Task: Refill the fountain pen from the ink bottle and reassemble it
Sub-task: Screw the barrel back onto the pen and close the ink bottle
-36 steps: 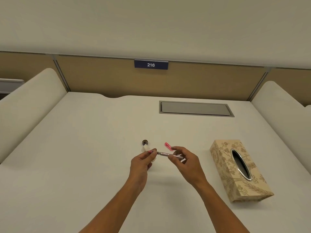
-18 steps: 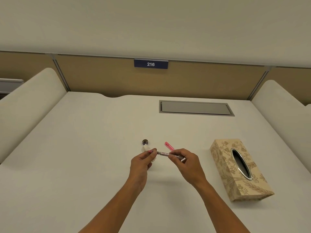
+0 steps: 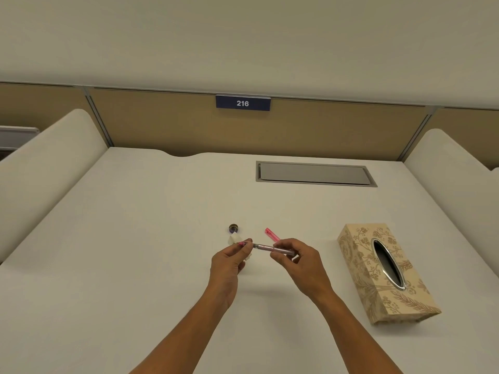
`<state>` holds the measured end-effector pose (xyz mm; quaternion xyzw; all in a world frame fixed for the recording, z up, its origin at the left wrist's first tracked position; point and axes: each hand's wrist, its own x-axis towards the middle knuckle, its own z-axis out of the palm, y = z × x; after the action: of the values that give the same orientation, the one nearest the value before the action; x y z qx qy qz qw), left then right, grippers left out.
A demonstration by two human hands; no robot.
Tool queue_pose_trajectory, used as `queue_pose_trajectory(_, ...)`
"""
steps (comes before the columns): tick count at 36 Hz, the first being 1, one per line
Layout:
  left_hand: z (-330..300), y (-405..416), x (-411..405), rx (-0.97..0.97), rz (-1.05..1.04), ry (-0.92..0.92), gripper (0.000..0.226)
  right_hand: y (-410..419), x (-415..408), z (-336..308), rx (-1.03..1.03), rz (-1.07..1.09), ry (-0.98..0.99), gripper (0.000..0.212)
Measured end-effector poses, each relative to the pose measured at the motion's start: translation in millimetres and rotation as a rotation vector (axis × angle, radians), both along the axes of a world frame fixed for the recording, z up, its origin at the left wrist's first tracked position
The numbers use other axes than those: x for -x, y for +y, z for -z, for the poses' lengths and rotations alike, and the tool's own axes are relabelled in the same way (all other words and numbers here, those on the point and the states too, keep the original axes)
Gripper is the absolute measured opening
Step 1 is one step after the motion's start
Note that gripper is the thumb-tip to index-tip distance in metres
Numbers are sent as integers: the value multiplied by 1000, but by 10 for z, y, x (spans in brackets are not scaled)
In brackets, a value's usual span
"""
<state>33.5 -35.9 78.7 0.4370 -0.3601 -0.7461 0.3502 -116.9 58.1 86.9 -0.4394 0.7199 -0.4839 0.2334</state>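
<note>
**Ana:** Hardly anything has moved since a second ago: both hands hold the same pose over the pale grey-white desk [image 3: 135, 265], and only the loose pink plastic pen piece [image 3: 272, 234] seems to lie a touch flatter behind the right hand.

**Ben:** Where is the pen itself?

**Ana:** In the air between the hands, level, above the middle of the desk. The left hand [image 3: 229, 261] pinches the pink grip end [image 3: 242, 243] between thumb and forefinger. The right hand [image 3: 299, 263] pinches the clear, pink-tinted slender tube of the fountain pen [image 3: 272, 248] at its other end, the remaining fingers curled loosely.

**Ben:** And the ink?

**Ana:** A small dark round ink bottle [image 3: 233, 227] stands just beyond the left hand, with a crumpled scrap of white tissue [image 3: 234, 238] beside it. I cannot tell whether it is capped.

**Ben:** So what could go wrong?

**Ana:** My guess is the two halves are being joined or twisted. Off-axis force could cross the thread or bend the thin tube. A squeeze on a filled tube could push ink onto the fingers. A stray left knuckle could tip the bottle. The patterned beige cardboard tissue box [image 3: 359, 268] sits well apart to the right.
</note>
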Motion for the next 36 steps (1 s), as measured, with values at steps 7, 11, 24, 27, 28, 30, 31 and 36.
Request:
queue_pose_trajectory(7, 10, 7, -2, -3, 8, -2, 12, 5, -6, -6, -23, 16, -13, 5)
queue_pose_trajectory(11, 8, 20, 0, -8, 10, 1, 11, 9, -10, -20, -40, 20, -21, 16)
queue_pose_trajectory(24, -27, 16, 14, -10, -9, -16, 11, 8, 37, -39, -31, 1, -43, 20)
queue_pose_trajectory(27, -25, 19, 19, -8, -4, -13, 11, 3, 36, -63, -24, 7, -50, 14)
queue_pose_trajectory(28, -25, 19, 19, -5, -2, -13, 11, 0, 38, -66, -22, 10, -50, 11)
queue_pose_trajectory(30, -29, 21, 20, -2, 3, -9, 11, -1, 33, -77, -22, 13, -51, 9)
queue_pose_trajectory(31, -31, 23, 20, -2, 5, -7, 11, -2, 30, -82, -22, 15, -51, 8)
queue_pose_trajectory(36, -37, 23, 14, 3, 13, 2, 11, -4, 14, -89, -38, 15, -52, 7)
